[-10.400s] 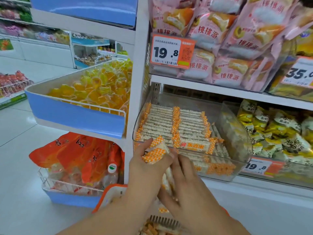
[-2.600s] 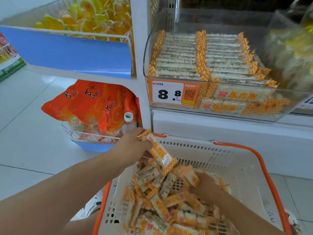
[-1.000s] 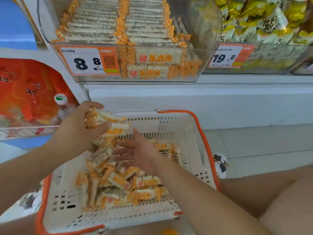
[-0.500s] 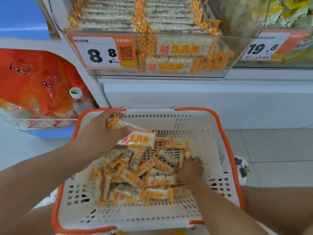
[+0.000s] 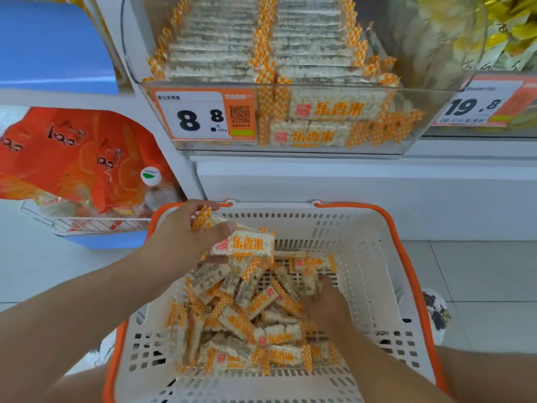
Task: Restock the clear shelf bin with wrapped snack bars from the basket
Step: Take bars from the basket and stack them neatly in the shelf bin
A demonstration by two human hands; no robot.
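Note:
A white basket with an orange rim [image 5: 374, 257] sits low in front of me, holding a loose pile of wrapped snack bars [image 5: 250, 324] with orange-checked ends. My left hand [image 5: 180, 242] hovers over the basket's far left corner, closed on a small stack of bars [image 5: 247, 244]. My right hand [image 5: 325, 303] is down in the pile, fingers closing on a bar [image 5: 308, 282]. Above, the clear shelf bin [image 5: 421, 123] holds two neat rows of the same bars behind an "8.8" price tag [image 5: 203, 116].
Orange snack bags [image 5: 78, 161] fill a wire rack at lower left under a blue shelf front [image 5: 55, 48]. A neighbouring clear bin with yellow packets [image 5: 511, 27] and a "19.8" tag [image 5: 476, 106] stands at right. White floor tiles [image 5: 479, 271] surround the basket.
My right hand has shifted slightly up and left within the pile, onto a bar. My left hand keeps its stack over the same basket corner.

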